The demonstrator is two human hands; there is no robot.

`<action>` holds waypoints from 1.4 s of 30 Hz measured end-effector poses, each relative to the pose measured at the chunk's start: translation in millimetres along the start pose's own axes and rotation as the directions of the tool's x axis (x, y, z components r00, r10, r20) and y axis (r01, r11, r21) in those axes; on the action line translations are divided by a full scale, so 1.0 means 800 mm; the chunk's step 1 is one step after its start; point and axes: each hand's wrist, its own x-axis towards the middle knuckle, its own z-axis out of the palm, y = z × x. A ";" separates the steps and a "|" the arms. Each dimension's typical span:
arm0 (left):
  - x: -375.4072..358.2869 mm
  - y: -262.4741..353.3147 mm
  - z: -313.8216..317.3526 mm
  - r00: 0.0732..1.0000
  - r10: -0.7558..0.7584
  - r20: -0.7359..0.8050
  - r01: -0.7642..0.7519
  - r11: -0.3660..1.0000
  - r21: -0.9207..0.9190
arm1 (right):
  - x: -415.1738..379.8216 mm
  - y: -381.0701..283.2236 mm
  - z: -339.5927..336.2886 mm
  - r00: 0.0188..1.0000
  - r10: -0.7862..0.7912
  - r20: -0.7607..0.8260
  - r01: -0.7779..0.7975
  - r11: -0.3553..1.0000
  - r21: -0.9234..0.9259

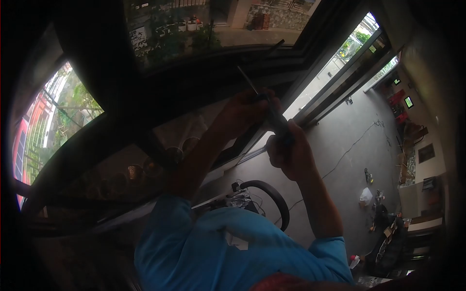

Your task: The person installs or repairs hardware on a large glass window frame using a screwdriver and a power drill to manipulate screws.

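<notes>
In dim light, both of my hands are raised in front of a dark window frame [194, 72]. They hold what looks like a power drill [277, 121], with a dark bluish body and a long, thin metal bit [248, 80] that points up and left. My right hand [293, 153] is wrapped round its rear end. Nearer the bit, my left hand [247, 110] has its fingers closed round the front of the tool. Beyond the bit's tip, a short dark handle [276, 47] sticks out by the frame's lower edge.
A tall sliding frame [340, 77] stands at the right. Below me a curved black hose or handle [276, 194] rises beside some clutter. On the grey floor [340, 155] lie a cable [347, 153], a white bag [365, 195] and several tools. Round containers [145, 167] show dimly at left.
</notes>
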 end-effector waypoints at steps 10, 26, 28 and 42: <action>-0.011 0.019 0.034 0.990 -0.062 -0.129 0.034 0.978 -0.204 | 0.012 0.009 -0.031 0.962 0.081 0.260 -0.131 0.975 0.181; -0.004 0.001 0.001 0.997 -0.029 -0.073 0.021 0.994 -0.110 | 0.004 0.000 -0.013 0.995 0.028 0.101 -0.038 0.995 0.092; 0.000 0.001 -0.003 0.998 -0.021 -0.067 0.020 1.000 -0.015 | 0.003 -0.001 0.002 0.998 -0.030 0.047 0.031 0.999 -0.026; 0.001 0.003 0.000 0.990 -0.006 -0.140 0.011 0.999 0.033 | 0.008 0.013 0.011 0.687 -0.710 0.156 0.331 0.114 -0.937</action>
